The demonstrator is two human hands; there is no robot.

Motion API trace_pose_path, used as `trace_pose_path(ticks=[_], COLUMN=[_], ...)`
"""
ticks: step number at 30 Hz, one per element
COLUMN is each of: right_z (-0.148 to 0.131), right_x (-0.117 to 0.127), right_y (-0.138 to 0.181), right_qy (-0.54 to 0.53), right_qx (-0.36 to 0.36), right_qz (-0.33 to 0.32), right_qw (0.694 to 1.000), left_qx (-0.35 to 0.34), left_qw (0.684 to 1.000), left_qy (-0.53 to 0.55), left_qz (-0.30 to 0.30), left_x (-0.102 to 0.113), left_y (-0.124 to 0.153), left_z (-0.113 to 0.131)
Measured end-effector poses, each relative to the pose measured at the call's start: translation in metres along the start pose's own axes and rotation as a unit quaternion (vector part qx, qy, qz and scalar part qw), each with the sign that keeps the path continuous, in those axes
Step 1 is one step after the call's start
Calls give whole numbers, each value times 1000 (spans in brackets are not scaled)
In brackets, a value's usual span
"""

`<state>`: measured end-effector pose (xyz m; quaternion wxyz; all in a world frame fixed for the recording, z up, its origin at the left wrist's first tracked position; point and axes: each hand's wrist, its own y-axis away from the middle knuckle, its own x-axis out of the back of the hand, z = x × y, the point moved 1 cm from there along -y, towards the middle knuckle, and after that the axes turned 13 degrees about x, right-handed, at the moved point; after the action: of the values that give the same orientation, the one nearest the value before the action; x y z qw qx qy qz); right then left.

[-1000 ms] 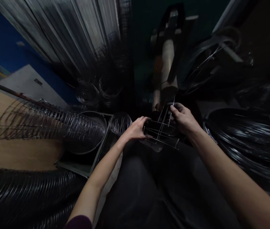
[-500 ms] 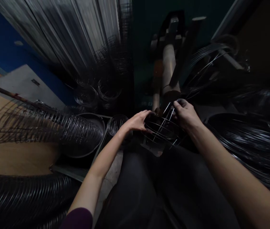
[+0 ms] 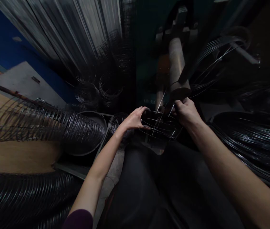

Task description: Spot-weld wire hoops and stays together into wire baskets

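A round wire frame point(image 3: 157, 129) of thin metal rings and cross rods is held in front of the machine, above my knees. On its left side, my left hand point(image 3: 137, 118) grips the rings between thumb and fingers. My right hand point(image 3: 186, 111) is closed at the right side of the frame, beside an upright rod; its fingertips are partly in shadow. Just above the frame is the machine's thick metal cylinder point(image 3: 178, 63), with a thinner post point(image 3: 159, 98) to its left. Dim light hides the frame's far side.
To the left, a long row of wire rings point(image 3: 53, 124) runs into a round basin point(image 3: 103, 140). More rings point(image 3: 17, 197) are stacked at lower left. Small wire baskets point(image 3: 87, 95) stand behind. At right lies a heap of wire rings point(image 3: 256, 146).
The wire frame has tilted and shifted slightly, with both hands still at its sides. The machine appears further right and higher as the view turned a little.
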<state>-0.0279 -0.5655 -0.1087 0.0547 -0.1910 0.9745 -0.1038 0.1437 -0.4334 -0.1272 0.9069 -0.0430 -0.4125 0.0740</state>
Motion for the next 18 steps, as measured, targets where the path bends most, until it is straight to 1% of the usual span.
trace_pose_path(ticks=[7, 13, 18], right_z=[-3, 0, 1], right_x=[-4, -7, -10], right_y=[0, -3, -4], right_qy=[19, -5, -29], right_qx=[18, -8, -23], right_qz=[-35, -8, 0], right_qw=[999, 1000, 999], left_qx=[-2, -1, -4], left_qw=[1000, 1000, 1000], left_qy=[-3, -9, -12], left_qz=[-9, -12, -17], left_x=[4, 6, 9], left_y=[0, -2, -4], left_z=[2, -2, -4])
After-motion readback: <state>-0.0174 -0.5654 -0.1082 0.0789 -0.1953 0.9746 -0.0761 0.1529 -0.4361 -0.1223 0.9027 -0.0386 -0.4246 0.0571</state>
